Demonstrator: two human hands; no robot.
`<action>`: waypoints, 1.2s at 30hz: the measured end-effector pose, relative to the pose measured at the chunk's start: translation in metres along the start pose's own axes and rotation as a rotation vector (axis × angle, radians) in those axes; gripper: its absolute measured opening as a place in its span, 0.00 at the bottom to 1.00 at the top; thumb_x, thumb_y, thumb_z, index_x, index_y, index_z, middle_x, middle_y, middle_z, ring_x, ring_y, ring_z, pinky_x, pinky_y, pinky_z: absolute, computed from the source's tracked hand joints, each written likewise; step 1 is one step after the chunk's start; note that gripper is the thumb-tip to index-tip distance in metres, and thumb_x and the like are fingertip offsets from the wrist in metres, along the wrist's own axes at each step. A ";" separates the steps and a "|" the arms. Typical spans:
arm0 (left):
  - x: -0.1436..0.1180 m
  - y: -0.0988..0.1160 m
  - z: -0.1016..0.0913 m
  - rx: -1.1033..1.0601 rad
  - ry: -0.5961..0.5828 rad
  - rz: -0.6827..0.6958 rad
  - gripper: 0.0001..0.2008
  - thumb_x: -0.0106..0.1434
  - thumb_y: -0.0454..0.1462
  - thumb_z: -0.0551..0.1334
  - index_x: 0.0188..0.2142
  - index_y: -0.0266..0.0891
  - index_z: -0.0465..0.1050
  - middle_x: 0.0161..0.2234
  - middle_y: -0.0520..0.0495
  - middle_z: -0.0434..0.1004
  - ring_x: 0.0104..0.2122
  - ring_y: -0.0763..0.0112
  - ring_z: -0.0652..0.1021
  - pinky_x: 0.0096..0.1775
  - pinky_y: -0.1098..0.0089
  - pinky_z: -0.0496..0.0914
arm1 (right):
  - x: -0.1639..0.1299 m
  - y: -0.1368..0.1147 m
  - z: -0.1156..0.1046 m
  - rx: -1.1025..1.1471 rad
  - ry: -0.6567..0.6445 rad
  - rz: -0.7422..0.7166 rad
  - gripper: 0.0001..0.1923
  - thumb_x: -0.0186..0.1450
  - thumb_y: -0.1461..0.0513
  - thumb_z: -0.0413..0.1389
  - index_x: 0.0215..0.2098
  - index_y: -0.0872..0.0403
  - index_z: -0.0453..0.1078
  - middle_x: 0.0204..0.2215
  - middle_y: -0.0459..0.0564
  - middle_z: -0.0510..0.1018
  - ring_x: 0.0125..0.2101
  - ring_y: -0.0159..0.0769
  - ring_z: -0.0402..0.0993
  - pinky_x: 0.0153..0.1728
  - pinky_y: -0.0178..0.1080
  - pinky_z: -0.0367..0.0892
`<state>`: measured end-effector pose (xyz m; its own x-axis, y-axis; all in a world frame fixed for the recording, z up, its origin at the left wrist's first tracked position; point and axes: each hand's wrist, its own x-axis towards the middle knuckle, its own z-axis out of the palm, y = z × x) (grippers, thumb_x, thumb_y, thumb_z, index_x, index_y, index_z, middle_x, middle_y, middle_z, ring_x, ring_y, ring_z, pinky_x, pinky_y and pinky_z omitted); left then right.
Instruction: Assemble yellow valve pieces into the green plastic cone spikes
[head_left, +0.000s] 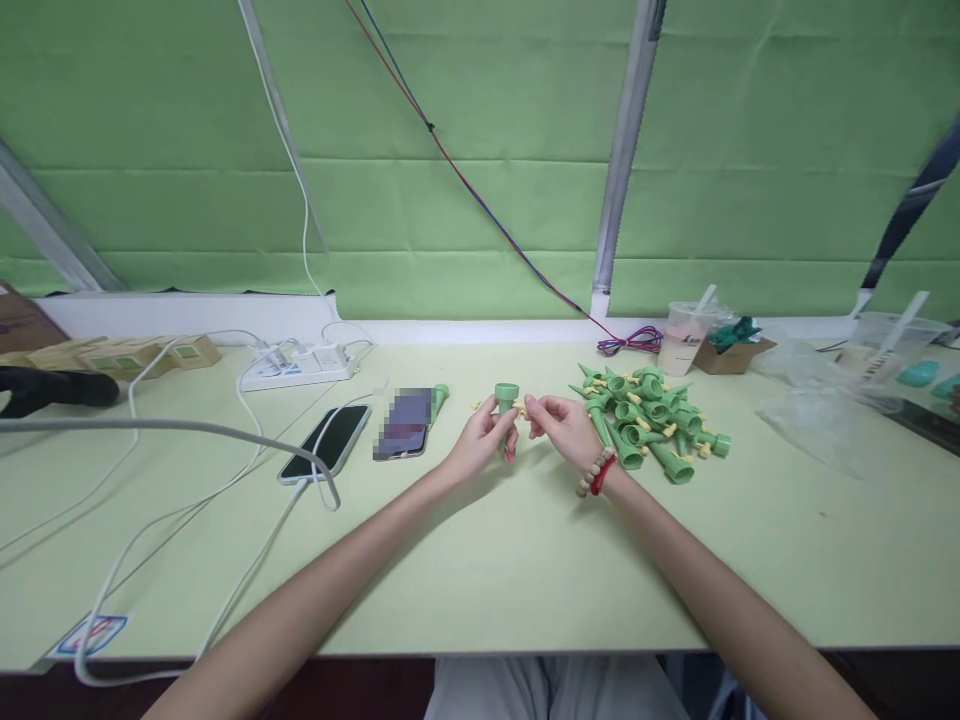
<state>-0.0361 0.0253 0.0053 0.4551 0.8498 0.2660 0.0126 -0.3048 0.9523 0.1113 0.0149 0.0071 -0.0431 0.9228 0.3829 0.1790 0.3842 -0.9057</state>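
Head view looks down on a pale green tabletop that runs the full width, backed by a green fabric wall crossed by grey poles and a red and blue wire. At far left a row of small cardboard boxes lies by a black object that the frame edge cuts off. A white power strip sits near the back edge, its white cables looping toward the near edge. Right of it lie a dark phone with a cable plugged in and a second phone whose screen is blurred out.

At centre the left hand is closed around a green funnel-shaped plastic piece, held upright with its cup end on top, above the tabletop. The right hand, with a bead bracelet and red cord at the wrist, pinches what looks like a small yellow part just beside that piece; it is too small to make out surely. Just right of the hands lies a pile of green pieces with yellow bits among them. Farther right stand a plastic cup with a straw, a small brown box, and clear plastic bags, blurred toward the frame edge.
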 end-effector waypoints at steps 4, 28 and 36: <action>0.000 0.001 0.000 -0.036 0.000 -0.022 0.15 0.59 0.48 0.54 0.36 0.40 0.58 0.16 0.58 0.66 0.16 0.75 0.71 0.22 0.74 0.65 | -0.003 0.000 -0.001 -0.207 -0.023 -0.110 0.20 0.63 0.48 0.45 0.28 0.54 0.65 0.22 0.45 0.72 0.23 0.30 0.70 0.26 0.33 0.64; -0.001 0.001 0.000 -0.022 -0.065 -0.054 0.17 0.58 0.49 0.56 0.37 0.38 0.61 0.15 0.56 0.67 0.14 0.74 0.70 0.20 0.74 0.64 | -0.003 0.001 -0.007 -0.596 -0.069 -0.191 0.22 0.66 0.52 0.40 0.18 0.54 0.58 0.17 0.43 0.64 0.19 0.29 0.59 0.23 0.33 0.50; 0.001 0.001 -0.006 -0.035 -0.134 -0.101 0.17 0.57 0.50 0.56 0.36 0.38 0.62 0.14 0.54 0.69 0.14 0.73 0.71 0.20 0.74 0.64 | -0.005 -0.004 -0.009 -0.706 -0.079 -0.300 0.15 0.67 0.56 0.41 0.28 0.52 0.63 0.26 0.44 0.70 0.21 0.28 0.62 0.24 0.32 0.52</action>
<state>-0.0414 0.0287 0.0072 0.5674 0.8099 0.1490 0.0341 -0.2040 0.9784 0.1202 0.0088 0.0103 -0.2541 0.7916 0.5556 0.7320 0.5329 -0.4245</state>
